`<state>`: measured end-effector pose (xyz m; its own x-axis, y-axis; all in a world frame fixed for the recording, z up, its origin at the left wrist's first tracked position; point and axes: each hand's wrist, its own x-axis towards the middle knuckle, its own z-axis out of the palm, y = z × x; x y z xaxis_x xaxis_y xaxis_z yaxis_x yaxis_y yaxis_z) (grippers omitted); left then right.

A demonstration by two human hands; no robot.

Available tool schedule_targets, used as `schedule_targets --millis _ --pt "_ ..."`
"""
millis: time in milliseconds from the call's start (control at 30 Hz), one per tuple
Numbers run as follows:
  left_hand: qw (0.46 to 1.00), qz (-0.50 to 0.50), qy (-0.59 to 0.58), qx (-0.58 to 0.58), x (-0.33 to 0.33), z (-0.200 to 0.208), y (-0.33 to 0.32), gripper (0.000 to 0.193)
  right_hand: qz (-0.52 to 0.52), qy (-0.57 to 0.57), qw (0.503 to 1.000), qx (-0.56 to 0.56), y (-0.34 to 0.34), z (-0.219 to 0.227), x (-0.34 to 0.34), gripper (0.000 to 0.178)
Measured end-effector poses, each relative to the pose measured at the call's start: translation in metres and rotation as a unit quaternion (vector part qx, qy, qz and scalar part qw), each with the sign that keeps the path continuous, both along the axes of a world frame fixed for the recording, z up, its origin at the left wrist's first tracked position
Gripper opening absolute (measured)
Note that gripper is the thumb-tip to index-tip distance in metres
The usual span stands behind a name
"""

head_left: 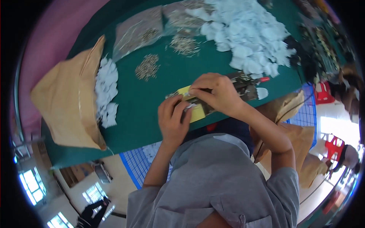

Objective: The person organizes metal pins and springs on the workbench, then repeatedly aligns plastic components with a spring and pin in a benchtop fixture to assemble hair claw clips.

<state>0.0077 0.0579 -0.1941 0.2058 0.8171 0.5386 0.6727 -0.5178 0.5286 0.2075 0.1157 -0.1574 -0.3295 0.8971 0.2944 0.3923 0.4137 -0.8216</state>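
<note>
Both hands meet over a long dark fixture with yellow faces, lying near the front edge of the green table. My right hand reaches in from the right, thumb and index pinched together above the fixture. What sits between those fingertips is too small to name. My left hand curls over the fixture's left end, fingertips beside a small whitish piece. Whether that piece is gripped is hard to see. Small metal bits lie along the fixture.
White petal-shaped pieces form a big heap at the far right; more spill from a brown paper sack at left. Small loose parts lie in piles before clear plastic bags. A red-handled tool rests right of the fixture.
</note>
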Motion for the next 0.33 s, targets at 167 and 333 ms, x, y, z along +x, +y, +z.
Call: schedule_targets --millis 167,333 --pt "0.997 0.038 -0.062 -0.021 -0.009 -0.009 -0.01 0.049 0.025 -0.008 0.998 -0.06 -0.008 0.008 -0.022 0.009" --pt "0.991 0.03 -0.12 -0.056 -0.012 -0.015 -0.011 0.059 0.061 -0.105 0.99 -0.065 -0.013 0.006 -0.024 0.009"
